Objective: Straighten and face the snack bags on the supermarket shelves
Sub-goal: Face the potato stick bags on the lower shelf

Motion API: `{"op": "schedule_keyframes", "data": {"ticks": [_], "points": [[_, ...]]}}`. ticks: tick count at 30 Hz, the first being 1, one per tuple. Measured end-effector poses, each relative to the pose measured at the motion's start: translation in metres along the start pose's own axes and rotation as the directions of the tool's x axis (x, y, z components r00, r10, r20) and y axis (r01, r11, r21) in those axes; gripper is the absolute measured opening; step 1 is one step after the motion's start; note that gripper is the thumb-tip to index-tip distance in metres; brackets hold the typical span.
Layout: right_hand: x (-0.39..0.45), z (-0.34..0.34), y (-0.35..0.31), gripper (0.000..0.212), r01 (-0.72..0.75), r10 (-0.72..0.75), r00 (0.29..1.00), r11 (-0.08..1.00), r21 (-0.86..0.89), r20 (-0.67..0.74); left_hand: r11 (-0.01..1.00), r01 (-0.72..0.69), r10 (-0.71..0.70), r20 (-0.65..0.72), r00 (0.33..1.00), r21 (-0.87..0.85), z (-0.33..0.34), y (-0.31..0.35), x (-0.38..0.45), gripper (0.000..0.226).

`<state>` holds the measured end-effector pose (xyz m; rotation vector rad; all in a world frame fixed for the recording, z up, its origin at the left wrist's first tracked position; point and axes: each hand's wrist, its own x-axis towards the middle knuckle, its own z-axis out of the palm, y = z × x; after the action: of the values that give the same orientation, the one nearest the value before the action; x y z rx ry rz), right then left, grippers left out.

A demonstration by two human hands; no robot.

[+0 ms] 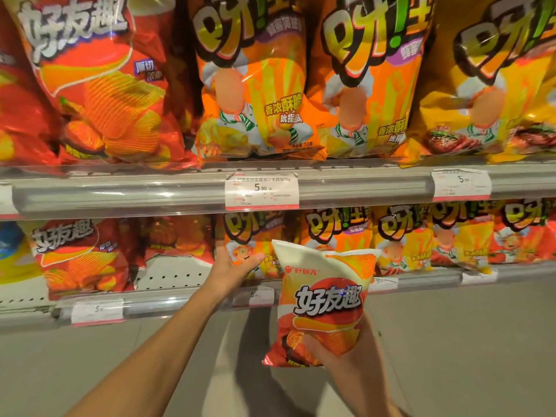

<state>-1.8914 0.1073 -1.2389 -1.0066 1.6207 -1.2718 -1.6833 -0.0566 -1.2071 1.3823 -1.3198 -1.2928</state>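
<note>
My right hand [340, 353] grips the bottom of a red, orange and white crisp bag [323, 299], held upright in front of the lower shelf. My left hand [231, 266] reaches onto the lower shelf and holds an orange snack bag [249, 245] by its left edge, thumb across the front. Left of that bag a bare patch of perforated white shelf [171, 275] shows, with a red bag [177, 236] standing behind it and another red crisp bag [81, 257] further left.
The upper shelf carries large red [99, 82], orange [255, 85] and yellow [493, 79] bags facing forward. Price tags [261, 191] hang on the grey shelf rails. More orange and yellow bags [436, 236] fill the lower shelf's right side. Grey floor lies below.
</note>
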Motion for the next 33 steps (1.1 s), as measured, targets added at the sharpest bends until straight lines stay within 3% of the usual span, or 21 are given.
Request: {"op": "schedule_keyframes", "data": {"ticks": [5, 8, 9, 11, 13, 15, 18, 20, 23, 30, 33], "points": [[-0.009, 0.017, -0.017, 0.093, -0.033, 0.032, 0.999, 0.988, -0.148, -0.003, 0.992, 0.028, -0.038, 0.071, 0.997, 0.127, -0.026, -0.006, -0.016, 0.073], [-0.013, 0.037, -0.028, 0.093, -0.003, 0.01, 0.999, 0.985, -0.17, 0.041, 0.913, -0.071, 0.074, 0.007, 0.997, 0.402, -0.057, -0.014, -0.031, 0.07], [-0.013, 0.045, -0.031, 0.097, 0.011, 0.001, 0.998, 0.984, -0.178, 0.064, 0.833, -0.108, 0.128, 0.001, 0.992, 0.543, -0.07, -0.017, -0.036, 0.067], [-0.014, 0.062, -0.04, 0.109, 0.034, -0.013, 0.993, 0.984, -0.174, 0.119, 0.562, -0.193, 0.234, 0.07, 0.97, 0.804, -0.099, -0.024, -0.05, 0.062], [-0.014, 0.082, -0.047, 0.11, 0.048, -0.031, 0.991, 0.99, -0.129, 0.131, 0.335, -0.259, 0.3, 0.158, 0.941, 0.906, -0.126, -0.032, -0.065, 0.06], [-0.013, 0.101, -0.052, 0.101, 0.073, -0.055, 0.988, 0.99, -0.119, 0.145, 0.233, -0.262, 0.317, 0.181, 0.931, 0.937, -0.145, -0.038, -0.079, 0.069], [-0.011, 0.132, -0.061, 0.084, 0.074, -0.046, 0.981, 0.986, -0.147, 0.188, 0.106, -0.157, 0.174, 0.137, 0.975, 0.982, -0.165, -0.048, -0.094, 0.083], [-0.005, 0.153, -0.065, 0.072, 0.098, -0.07, 0.979, 0.985, -0.14, 0.192, 0.065, -0.108, 0.053, 0.104, 0.993, 0.992, -0.172, -0.056, -0.101, 0.087], [0.006, 0.183, -0.07, 0.072, 0.114, -0.085, 0.976, 0.984, -0.138, 0.201, 0.016, -0.061, -0.035, 0.062, 0.997, 0.998, -0.173, -0.059, -0.109, 0.091], [0.045, 0.244, -0.084, 0.065, 0.133, -0.124, 0.989, 0.982, -0.134, 0.075, 0.027, -0.06, -0.055, 0.061, 0.997, 0.998, -0.169, -0.057, -0.109, 0.09], [0.058, 0.263, -0.082, 0.08, 0.131, -0.121, 0.991, 0.97, -0.205, 0.06, 0.092, -0.05, -0.036, 0.054, 0.998, 0.994, -0.168, -0.059, -0.108, 0.09]]}}
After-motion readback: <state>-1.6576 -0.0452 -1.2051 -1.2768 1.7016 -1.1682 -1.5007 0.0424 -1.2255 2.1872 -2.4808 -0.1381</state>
